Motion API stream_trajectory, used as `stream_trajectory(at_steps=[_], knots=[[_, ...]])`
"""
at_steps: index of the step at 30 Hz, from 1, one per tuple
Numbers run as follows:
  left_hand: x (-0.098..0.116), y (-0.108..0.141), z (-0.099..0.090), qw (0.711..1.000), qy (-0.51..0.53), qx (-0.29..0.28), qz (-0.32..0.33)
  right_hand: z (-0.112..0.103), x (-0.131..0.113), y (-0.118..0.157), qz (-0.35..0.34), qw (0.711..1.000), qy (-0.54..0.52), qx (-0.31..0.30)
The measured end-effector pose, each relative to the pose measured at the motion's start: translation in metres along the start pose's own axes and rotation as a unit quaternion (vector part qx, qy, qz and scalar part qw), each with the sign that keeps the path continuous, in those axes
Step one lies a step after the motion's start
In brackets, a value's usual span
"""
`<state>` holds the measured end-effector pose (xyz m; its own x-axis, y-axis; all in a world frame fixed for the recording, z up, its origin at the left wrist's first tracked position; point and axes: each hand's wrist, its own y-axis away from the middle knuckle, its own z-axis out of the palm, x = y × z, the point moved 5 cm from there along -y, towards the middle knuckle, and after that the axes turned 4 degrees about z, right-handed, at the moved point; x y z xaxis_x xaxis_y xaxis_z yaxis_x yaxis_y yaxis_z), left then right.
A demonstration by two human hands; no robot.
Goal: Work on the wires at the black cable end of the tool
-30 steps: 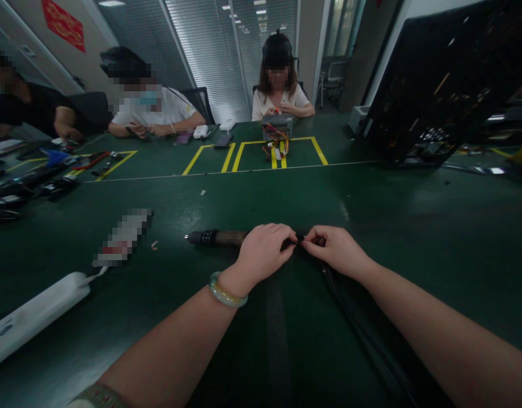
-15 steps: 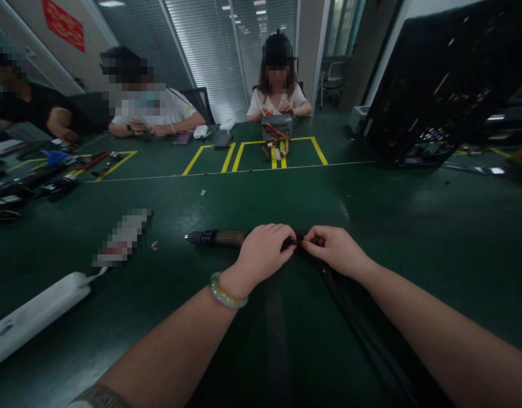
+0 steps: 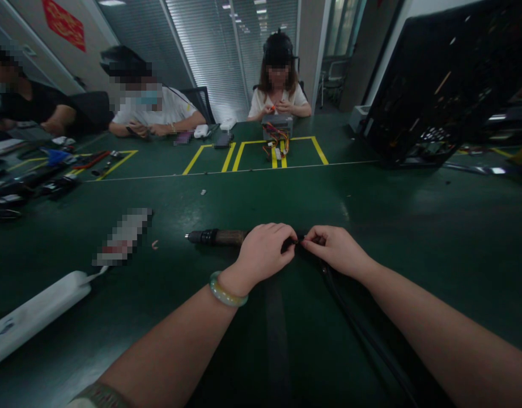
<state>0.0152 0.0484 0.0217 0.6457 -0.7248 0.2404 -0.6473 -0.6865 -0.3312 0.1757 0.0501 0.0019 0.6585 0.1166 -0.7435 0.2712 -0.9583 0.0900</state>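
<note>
A dark electric screwdriver with a brown middle section lies across the green table, its tip pointing left. My left hand is wrapped round its rear part, which the fingers mostly hide. At that rear end, my right hand pinches the dark end piece between thumb and index finger. The fingertips of both hands nearly meet there. From beneath my right hand a black cable runs down toward the lower right. The exact joint between the fingers is too dark to make out.
At the left are a white power strip and a blurred flat item. Cables and tools pile up farther back. A large black case stands at right. Three people sit opposite, one behind a grey box with coloured wires.
My two hands and the screwdriver stay practically in place. Across the table, the people's hands have shifted slightly.
</note>
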Motion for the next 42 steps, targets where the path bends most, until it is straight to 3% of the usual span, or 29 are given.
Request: stream_trajectory(at_steps=[42], knots=[[0.0004,-0.0004,0.0002,1.0,-0.02,0.001,-0.002,0.0017,0.0021,-0.0025,-0.01,1.0,0.003,0.016]])
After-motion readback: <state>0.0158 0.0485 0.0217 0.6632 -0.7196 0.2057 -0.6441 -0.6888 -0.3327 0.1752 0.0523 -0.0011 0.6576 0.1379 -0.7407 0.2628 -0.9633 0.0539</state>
